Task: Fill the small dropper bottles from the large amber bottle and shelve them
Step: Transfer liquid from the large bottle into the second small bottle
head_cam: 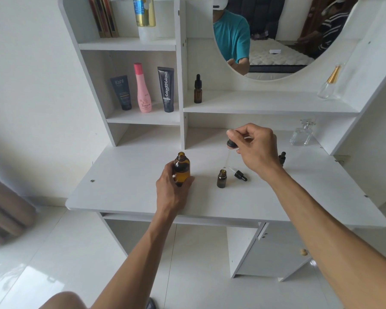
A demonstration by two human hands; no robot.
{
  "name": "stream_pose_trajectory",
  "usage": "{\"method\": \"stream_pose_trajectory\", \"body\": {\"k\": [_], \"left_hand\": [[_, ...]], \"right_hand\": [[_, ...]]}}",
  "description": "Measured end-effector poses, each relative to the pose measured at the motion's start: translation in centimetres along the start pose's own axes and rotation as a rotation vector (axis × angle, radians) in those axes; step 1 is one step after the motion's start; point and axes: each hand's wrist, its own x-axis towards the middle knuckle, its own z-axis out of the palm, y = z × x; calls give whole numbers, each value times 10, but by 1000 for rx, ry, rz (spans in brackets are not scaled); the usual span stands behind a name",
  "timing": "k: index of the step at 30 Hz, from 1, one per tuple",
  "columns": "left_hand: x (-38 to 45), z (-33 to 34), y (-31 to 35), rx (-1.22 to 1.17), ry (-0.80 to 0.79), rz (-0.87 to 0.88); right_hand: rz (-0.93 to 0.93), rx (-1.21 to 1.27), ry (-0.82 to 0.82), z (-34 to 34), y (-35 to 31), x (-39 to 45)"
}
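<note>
The left hand point(171, 186) grips the uncapped big amber bottle point(181, 169), which stands upright on the desk point(125, 188). The right hand point(256, 150) pinches a dropper point(228, 152) by its bulb, its glass tip just over the mouth of an open small bottle point(221, 179) near the big one. A loose dropper cap point(240, 175) lies beside that bottle, another small bottle point(282, 157) shows behind the right wrist, and a capped one point(198, 89) stands on the shelf point(265, 103).

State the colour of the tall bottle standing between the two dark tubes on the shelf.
Pink bottle, with a darker pink cap; head view.
</note>
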Motion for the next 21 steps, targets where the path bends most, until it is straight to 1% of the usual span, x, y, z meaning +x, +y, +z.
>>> {"method": "stream_pose_trajectory", "body": {"k": [21], "left_hand": [[1, 0, -3, 3, 4, 28]], "right_hand": [[-73, -74, -25, 3, 1, 2]]}}
